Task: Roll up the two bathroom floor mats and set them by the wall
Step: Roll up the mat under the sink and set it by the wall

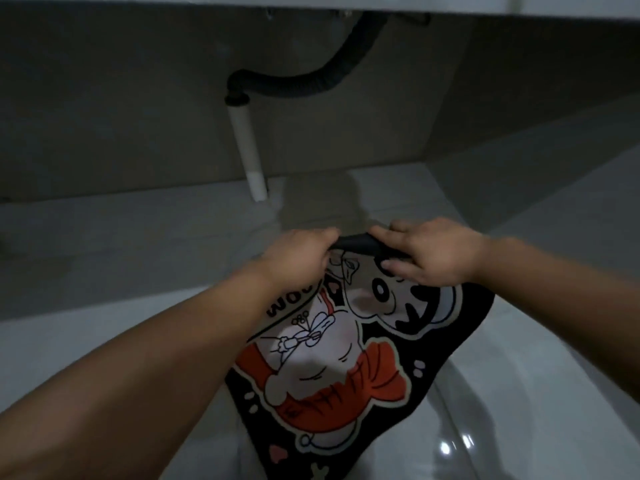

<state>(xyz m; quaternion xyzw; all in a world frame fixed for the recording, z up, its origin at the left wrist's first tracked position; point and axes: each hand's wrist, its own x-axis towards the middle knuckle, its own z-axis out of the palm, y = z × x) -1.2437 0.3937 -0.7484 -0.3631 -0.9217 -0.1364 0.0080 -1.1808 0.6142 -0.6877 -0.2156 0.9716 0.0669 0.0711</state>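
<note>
A black floor mat [346, 375] printed with cartoon figures in white and orange lies on the pale tiled floor, running from the bottom of the view up toward the wall. Its far edge [356, 243] is curled over into a small dark roll. My left hand [298, 258] grips the left end of that roll, fingers closed over it. My right hand [429, 252] holds the right end, fingers curled on top and thumb underneath. Only one mat is in view.
A grey wall [138, 116] stands just beyond the mat. A white drain pipe [247, 150] joined to a black corrugated hose [304, 88] comes down under a white basin edge [450, 8]. Glossy floor tiles [519, 341] surround the mat.
</note>
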